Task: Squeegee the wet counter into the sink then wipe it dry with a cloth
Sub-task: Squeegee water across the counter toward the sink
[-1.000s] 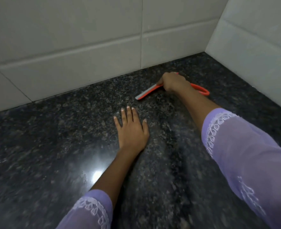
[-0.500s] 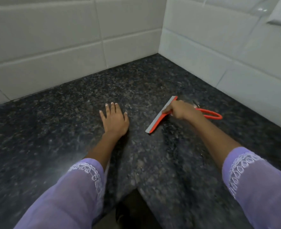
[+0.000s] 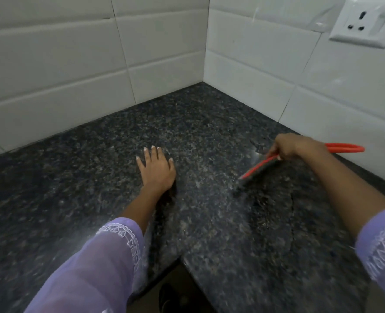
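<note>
The dark speckled granite counter [image 3: 96, 177] fills an inner corner between white tiled walls. My right hand [image 3: 295, 146] grips an orange squeegee [image 3: 258, 169] by its neck, blade tilted down onto the stone on the right; its looped handle [image 3: 345, 147] sticks out behind the hand. A thin film of water with a visible edge lies on the stone below the blade [image 3: 275, 208], and a few drops glint near the right wall. My left hand [image 3: 156, 169] rests flat on the counter, fingers spread, holding nothing. No sink or cloth is in view.
White wall tiles [image 3: 51, 71] bound the counter at the back and right. A white power socket [image 3: 365, 21] sits high on the right wall. The counter's front edge makes an inward notch [image 3: 178, 260] near me, with dark floor below.
My right hand has dragged the squeegee from the back wall toward the right and nearer to me. The left hand stays flat. The view has swung right, revealing the socket.
</note>
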